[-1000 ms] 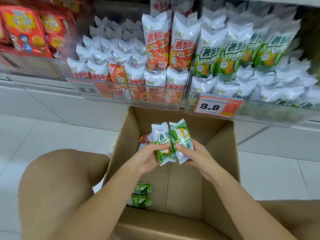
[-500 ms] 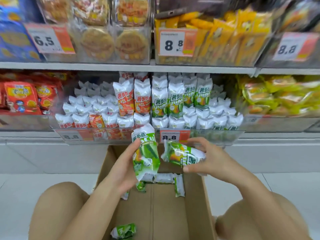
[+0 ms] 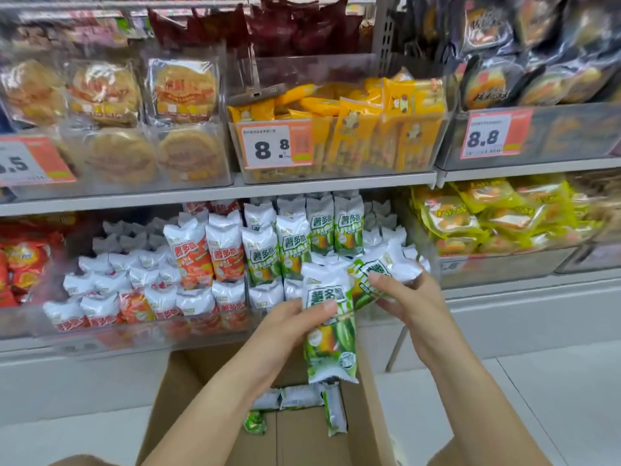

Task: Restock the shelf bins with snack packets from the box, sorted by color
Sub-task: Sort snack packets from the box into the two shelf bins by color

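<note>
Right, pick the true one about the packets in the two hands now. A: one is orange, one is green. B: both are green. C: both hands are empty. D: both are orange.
B: the left hand grips an upright green packet and the right hand grips a tilted green packet, just in front of the green bin.

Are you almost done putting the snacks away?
Not yet. The orange bin and green bin on the shelf already hold many packets. The left hand and right hand each hold a green packet. A few green packets remain in the box.
</note>
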Tool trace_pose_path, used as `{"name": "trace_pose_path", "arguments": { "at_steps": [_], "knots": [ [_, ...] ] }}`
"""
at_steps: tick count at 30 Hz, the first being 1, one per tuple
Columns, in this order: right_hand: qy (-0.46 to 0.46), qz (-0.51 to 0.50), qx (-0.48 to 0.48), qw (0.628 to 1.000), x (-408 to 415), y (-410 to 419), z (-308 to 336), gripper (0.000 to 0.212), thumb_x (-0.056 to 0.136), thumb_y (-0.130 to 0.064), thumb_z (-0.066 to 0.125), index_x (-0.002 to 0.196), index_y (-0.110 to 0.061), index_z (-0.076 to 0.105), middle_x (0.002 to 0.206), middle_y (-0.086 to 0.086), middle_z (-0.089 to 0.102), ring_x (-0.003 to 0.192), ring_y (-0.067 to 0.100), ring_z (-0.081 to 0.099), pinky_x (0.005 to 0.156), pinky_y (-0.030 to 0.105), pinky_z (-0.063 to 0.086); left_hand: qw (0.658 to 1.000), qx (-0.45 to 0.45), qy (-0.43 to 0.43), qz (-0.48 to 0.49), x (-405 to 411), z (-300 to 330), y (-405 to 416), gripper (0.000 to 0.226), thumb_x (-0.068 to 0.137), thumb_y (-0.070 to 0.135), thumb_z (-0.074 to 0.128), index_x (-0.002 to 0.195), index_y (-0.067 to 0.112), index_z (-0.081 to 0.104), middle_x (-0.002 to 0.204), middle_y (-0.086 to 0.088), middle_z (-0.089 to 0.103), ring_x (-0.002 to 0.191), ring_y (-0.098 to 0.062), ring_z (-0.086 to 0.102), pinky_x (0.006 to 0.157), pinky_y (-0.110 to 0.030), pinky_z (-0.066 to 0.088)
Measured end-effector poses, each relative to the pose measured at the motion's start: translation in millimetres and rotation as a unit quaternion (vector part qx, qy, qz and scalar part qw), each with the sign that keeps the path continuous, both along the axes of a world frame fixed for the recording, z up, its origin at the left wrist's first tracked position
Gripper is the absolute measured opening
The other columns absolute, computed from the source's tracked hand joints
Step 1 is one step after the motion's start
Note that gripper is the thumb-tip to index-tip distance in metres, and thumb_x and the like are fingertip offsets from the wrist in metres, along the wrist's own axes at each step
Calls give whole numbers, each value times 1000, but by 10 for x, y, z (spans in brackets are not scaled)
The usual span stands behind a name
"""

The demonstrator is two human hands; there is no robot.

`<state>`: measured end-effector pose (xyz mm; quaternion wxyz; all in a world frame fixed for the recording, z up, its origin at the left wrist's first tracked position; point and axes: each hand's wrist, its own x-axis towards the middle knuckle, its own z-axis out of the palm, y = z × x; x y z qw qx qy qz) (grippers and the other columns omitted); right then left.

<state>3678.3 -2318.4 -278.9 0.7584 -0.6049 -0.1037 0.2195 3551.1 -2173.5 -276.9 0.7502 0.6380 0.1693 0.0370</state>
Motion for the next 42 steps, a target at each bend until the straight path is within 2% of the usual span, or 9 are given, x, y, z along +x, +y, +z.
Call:
{"name": "trace_pose_path", "arguments": {
  "at_steps": [3,6,9,13,19,27,32,37,42],
  "knots": [
    [-83,-67,-15,994,316,114,176,41,67,-19,85,99,-16,60,93,8,67,82,16,64,79,36,51,994,108,-2,32,267,265,77,43,69,43,74,105,19,68,102,4,74,94,-7,68,78,-18,50],
    [-217,-54,-94,970,625,180,311,31,75,-18,80,92,-26,56,90,-2,63,79,3,59,71,18,47,962,254,23,95,540,457,301,67,67,50,81,121,24,53,114,1,64,94,-7,64,75,-19,49],
    [-250,-21,-115,961,805,281,232,32,77,-19,79,95,-32,56,95,-10,65,88,3,61,75,20,48,922,380,6,75,758,533,439,53,77,39,77,115,35,40,109,20,49,73,3,56,56,-10,41],
    [-237,-11,-129,963,924,409,37,53,77,-19,79,121,-24,49,114,-4,60,103,9,58,86,29,50,866,495,-41,61,985,461,561,49,79,37,75,115,33,42,116,17,47,79,4,46,62,-4,39],
    [-230,20,-149,961,974,440,-50,55,80,-19,77,120,-28,40,123,-4,54,114,12,52,84,19,42,771,635,5,49,1186,281,701,57,76,56,70,121,31,46,97,11,60,97,-4,33,83,-27,29],
    [-228,36,-165,959,999,462,-178,51,82,-21,75,119,-32,42,121,-7,55,112,11,54,79,15,43,700,712,40,-29,1303,178,831,50,81,58,63,120,29,56,135,-6,46,133,-25,27,105,-34,20],
    [-226,57,-200,952,953,517,-231,55,88,-27,67,135,-30,38,123,-12,48,116,8,47,88,19,40,647,760,19,-53,1386,209,858,44,86,56,58,114,22,62,123,2,54,125,-20,33,105,-34,18],
    [-228,31,-263,937,944,561,-266,53,93,-37,59,141,-25,41,122,-7,49,95,8,53,83,29,44,599,800,-10,-24,1424,113,792,44,87,50,60,111,14,67,114,-2,51,115,-24,38,100,-34,20],
    [-266,59,-359,893,947,553,-271,47,97,-40,51,139,-22,45,129,4,58,107,21,60,79,28,39,593,802,39,-62,1405,52,806,44,93,47,52,124,17,58,135,-4,42,128,-26,29,109,-40,16]
  ]
}}
